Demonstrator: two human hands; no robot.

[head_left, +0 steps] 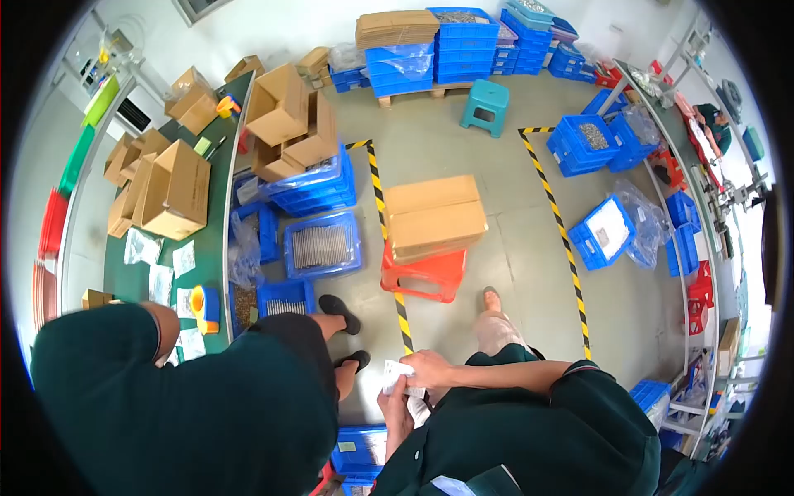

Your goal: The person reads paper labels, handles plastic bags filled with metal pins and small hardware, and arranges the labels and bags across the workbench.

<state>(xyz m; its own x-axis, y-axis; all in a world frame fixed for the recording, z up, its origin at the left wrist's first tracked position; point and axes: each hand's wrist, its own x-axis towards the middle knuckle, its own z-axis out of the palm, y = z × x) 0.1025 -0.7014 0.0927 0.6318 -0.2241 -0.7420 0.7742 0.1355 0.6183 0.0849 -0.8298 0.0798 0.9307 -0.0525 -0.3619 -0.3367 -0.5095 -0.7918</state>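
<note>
Grey floor (517, 207), white paper (392, 374) between both hands (427, 369) (397, 413)

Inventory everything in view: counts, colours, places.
Small item: one, white, lower centre
Large carton: one, brown, centre
Front stool: one, red, under carton
Far stool: one, teal, back
Smaller cartons: several, brown, left, back
Crates: many, blue, left, back, right
Left bench: one, green, left
Packets: several, pale, on left bench
Striped tape: two lines, yellow-black, floor
Co-worker: at least one, green top, left
Left hand: one, bare, holding item
Right hand: one, bare, holding item
</note>
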